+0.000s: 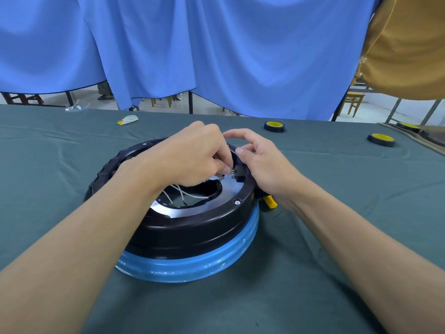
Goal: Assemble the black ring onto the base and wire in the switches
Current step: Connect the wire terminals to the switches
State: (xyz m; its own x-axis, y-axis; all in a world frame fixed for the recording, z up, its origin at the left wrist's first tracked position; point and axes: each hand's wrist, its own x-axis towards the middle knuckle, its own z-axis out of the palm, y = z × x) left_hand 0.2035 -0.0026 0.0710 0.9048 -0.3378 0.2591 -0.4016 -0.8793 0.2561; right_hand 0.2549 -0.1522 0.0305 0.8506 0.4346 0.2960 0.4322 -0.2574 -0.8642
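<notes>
Black ring [192, 227] gripped by right hand [262, 165], left hand [190, 157] pinching wire [195, 195]

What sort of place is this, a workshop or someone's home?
Probably an assembly workshop or training room: a cloth-covered work table, a blue curtain screening it off, tape rolls lying ready, and a half-wired black ring on its base.

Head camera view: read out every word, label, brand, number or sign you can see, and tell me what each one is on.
No text here is legible.
Middle tape roll, yellow top label: dark print, too blurred to read.
Right tape roll, yellow top label: dark print, too blurred to read.
White and yellow packet at the far left of the table: faint marks, too small to read.
</notes>
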